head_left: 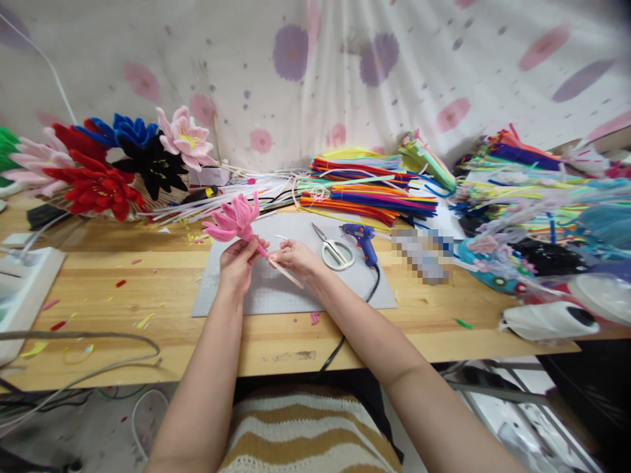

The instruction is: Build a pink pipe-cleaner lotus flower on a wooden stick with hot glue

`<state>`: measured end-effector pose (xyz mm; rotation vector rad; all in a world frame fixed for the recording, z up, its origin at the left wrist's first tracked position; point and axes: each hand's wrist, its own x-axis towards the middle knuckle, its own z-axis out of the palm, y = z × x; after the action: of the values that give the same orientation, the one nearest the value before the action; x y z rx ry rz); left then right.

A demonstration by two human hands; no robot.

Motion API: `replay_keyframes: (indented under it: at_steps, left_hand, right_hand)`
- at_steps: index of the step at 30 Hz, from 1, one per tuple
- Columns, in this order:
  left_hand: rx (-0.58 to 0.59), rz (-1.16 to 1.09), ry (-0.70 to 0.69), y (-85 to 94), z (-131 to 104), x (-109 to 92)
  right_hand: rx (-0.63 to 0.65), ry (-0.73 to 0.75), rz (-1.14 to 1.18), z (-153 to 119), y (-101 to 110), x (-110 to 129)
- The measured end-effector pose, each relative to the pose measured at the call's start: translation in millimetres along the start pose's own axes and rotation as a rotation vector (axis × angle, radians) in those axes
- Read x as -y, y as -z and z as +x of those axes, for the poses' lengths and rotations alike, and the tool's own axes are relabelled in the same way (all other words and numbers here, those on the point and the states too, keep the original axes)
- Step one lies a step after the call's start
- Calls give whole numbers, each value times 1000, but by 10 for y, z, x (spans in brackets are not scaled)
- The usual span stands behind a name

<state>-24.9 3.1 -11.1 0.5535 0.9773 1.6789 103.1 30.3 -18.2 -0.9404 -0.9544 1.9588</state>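
A pink pipe-cleaner flower (233, 218) is held up above a grey mat (280, 302), its petals tilted toward the upper left. My left hand (240, 261) is closed around the base of its stem, just under the petals. Pinched closed near the lower stem is my right hand (296, 257), at a pale thin strip (286, 272) that runs off the stem toward the lower right. The upper stem is wrapped in pink. Exactly how the strip joins the stem is hidden by my fingers.
Scissors (337, 251) and a blue glue gun (362, 242) with a black cord lie on the mat's right side. Finished flowers (98, 187) fill a basket at the left. Bundled coloured pipe cleaners (365, 200) lie behind. A white power strip (34, 295) sits at far left, a white roll (547, 320) at right.
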Motion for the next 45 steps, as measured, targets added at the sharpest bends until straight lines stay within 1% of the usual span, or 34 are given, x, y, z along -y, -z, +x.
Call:
replay_keyframes:
  at_steps: [5, 8, 11, 14, 16, 20, 23, 26, 29, 31, 34, 37, 39, 41, 43, 45]
  left_hand:
    - [5, 17, -16, 110, 88, -96]
    - [-32, 1, -52, 176, 154, -187]
    - [-79, -53, -81, 257, 227, -270]
    - [-120, -103, -94, 359, 300, -296]
    - [-159, -116, -97, 428, 346, -278]
    - [-262, -96, -90, 504, 420, -192]
    - [-279, -57, -71, 474, 454, -116]
    - [-280, -47, -40, 412, 476, -52]
    - [-265, -36, -6, 366, 505, -16]
    - [-243, -13, 2, 340, 535, -11]
    - [-201, 13, -23, 274, 593, -11]
    - [-129, 19, -24, 175, 651, 22]
    - [-92, 31, 28, 114, 686, 73]
    - [-87, 66, 98, 73, 719, 132]
    - [-78, 114, 145, 57, 744, 177]
    - [-32, 163, 166, 62, 755, 196]
  right_hand:
    - [39, -28, -59, 77, -81, 52]
    - [22, 24, -120, 135, -68, 124]
    - [-59, 106, -220, 213, -5, 178]
    - [-186, 182, -354, 309, 82, 180]
    - [-249, 217, -436, 369, 145, 169]
    - [-296, 256, -549, 440, 303, 203]
    - [-371, 274, -648, 457, 449, 288]
    - [-440, 269, -795, 450, 577, 370]
    - [-463, 295, -957, 422, 648, 414]
    - [-466, 300, -1042, 411, 666, 429]
    - [-488, 291, -1169, 430, 676, 448]
    - [-486, 284, -1203, 471, 681, 479]
    - [-453, 275, -1186, 478, 677, 509]
    - [-440, 278, -1195, 460, 665, 541]
    - [-457, 308, -1224, 425, 650, 563]
    - [-470, 338, -1249, 392, 642, 559]
